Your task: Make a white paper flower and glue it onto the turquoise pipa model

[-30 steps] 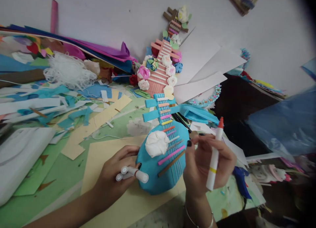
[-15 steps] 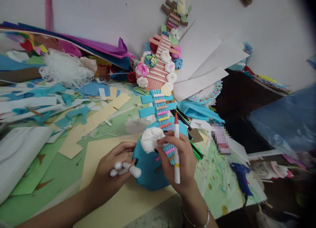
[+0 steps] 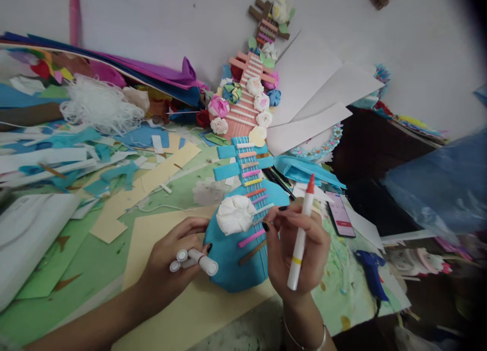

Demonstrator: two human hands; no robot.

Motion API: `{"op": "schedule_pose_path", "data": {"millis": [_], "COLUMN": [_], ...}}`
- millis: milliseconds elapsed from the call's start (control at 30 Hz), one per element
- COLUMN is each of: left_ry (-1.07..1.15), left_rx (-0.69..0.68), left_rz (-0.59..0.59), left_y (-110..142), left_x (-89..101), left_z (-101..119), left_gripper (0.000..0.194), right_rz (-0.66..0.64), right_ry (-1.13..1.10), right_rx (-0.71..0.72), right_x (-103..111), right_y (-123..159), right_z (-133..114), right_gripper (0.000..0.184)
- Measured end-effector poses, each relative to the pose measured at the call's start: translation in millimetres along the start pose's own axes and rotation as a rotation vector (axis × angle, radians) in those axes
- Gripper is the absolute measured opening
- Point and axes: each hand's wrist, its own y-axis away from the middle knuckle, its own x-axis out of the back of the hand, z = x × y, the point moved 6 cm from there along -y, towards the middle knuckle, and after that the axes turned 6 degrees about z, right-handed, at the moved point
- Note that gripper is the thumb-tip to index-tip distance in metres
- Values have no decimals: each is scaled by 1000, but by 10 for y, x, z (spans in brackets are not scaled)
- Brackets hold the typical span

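A blue paper guitar (image 3: 232,277) with white strings and coloured crossbars lies in front of me. On its body sits a crumpled white paper flower (image 3: 236,215). My left hand (image 3: 178,254) is closed around several white markers (image 3: 203,262), and its fingers rest against the guitar's left edge. At the guitar's right side my right hand (image 3: 300,244) holds a white marker with a red tip (image 3: 301,239), tip upward. Its thumb and forefinger are pinched together near the strings, right of the flower; anything tiny between them I cannot make out.
A pink flowered guitar (image 3: 243,115) stands behind the blue one. Paper scraps (image 3: 57,158) and a tangle of white string (image 3: 102,107) cover the left side. A phone (image 3: 340,214) and a blue glue gun (image 3: 373,275) lie on the right. Beige card (image 3: 160,310) is under the guitar.
My right hand has moved right, away from the white flower, with the marker still in it and tilted more. The flower now shows fully. My left hand has stayed in place.
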Motion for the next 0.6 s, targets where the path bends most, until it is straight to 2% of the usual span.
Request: {"op": "schedule_pose_path", "data": {"millis": [67, 233, 400, 500, 600], "left_ry": [2, 0, 21, 9, -20], "left_rx": [-11, -26, -40, -72, -83], "left_rz": [1, -12, -6, -1, 11], "left_y": [-1, -7, -7, -12, -27], "left_x": [-2, -10, 0, 7, 7], "left_z": [5, 3, 4, 29, 35], "left_gripper": [25, 23, 23, 23, 24], "right_rz": [41, 29, 273, 312, 387], "right_ry": [-25, 13, -76, -58, -33], "right_rx": [19, 56, 142, 154, 161], "right_x": [27, -2, 117, 152, 408], "right_y": [2, -11, -89, -109, -60], "right_z": [-15, -79, -206, -223, -203], "right_gripper": [40, 39, 34, 35, 35]}}
